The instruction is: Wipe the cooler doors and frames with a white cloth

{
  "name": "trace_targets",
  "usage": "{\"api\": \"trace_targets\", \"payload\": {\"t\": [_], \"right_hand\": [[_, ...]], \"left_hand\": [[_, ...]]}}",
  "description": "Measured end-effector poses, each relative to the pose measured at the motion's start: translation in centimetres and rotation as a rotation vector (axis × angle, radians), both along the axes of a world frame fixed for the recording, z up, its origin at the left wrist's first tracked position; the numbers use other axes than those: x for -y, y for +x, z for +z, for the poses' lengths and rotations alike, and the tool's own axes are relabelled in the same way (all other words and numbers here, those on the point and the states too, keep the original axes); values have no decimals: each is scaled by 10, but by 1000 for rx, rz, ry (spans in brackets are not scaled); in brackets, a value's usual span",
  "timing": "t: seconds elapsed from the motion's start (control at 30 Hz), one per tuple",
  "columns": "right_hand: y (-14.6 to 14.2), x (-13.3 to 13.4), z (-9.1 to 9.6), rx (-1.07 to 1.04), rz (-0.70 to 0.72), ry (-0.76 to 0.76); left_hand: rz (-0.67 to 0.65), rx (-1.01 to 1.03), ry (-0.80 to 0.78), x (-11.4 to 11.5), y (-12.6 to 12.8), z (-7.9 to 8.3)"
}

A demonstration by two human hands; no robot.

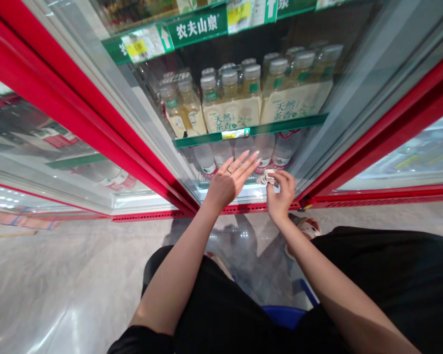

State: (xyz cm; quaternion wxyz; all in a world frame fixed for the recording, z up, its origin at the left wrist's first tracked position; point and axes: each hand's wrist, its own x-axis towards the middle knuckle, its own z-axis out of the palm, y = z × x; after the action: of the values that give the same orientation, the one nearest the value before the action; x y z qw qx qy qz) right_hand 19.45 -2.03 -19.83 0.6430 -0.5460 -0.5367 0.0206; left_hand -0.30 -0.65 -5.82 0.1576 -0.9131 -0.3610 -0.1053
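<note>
The right hand point(281, 189) is clamped on a crumpled white cloth point(266, 178), gripped between thumb and fingers. The cloth is located at the low part of the glass panel point(303, 160), to the right of the left hand point(231, 182). The left hand is empty, its fingers extended toward the panel, with a ring point(229, 169) on one finger. Contact between the left fingers and the glass cannot be confirmed. The two hands are apart, with the cloth between them.

Red frame members point(107, 130) border the panel on the left and right. On the far side of the glass, a shelf with a green edge strip point(291, 127) carries wrapped packs of capped bottles point(231, 96). Clear bottles point(281, 151) stand below this shelf, partly behind the hands. A second green strip point(197, 28) with price labels runs above. On the near side, a blue seat point(285, 315) stands on the grey floor point(81, 280), partly hidden by black clothing.
</note>
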Motion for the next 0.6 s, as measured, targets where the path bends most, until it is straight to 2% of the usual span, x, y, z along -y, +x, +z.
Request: {"api": "trace_targets", "payload": {"t": [0.17,0.3,0.43,0.6], "right_hand": [[-7,4,-7,12,62,-33],[6,5,-11,-24,-14,-30],[13,1,-4,-27,-66,-20],[6,4,-8,-14,3,-30]], "left_hand": [[-33,-14,21,-1,5,-1],[-53,-21,35,-3,12,-3],[-55,-36,29,-4,15,-4],[-68,-31,39,-7,17,-5]]}}
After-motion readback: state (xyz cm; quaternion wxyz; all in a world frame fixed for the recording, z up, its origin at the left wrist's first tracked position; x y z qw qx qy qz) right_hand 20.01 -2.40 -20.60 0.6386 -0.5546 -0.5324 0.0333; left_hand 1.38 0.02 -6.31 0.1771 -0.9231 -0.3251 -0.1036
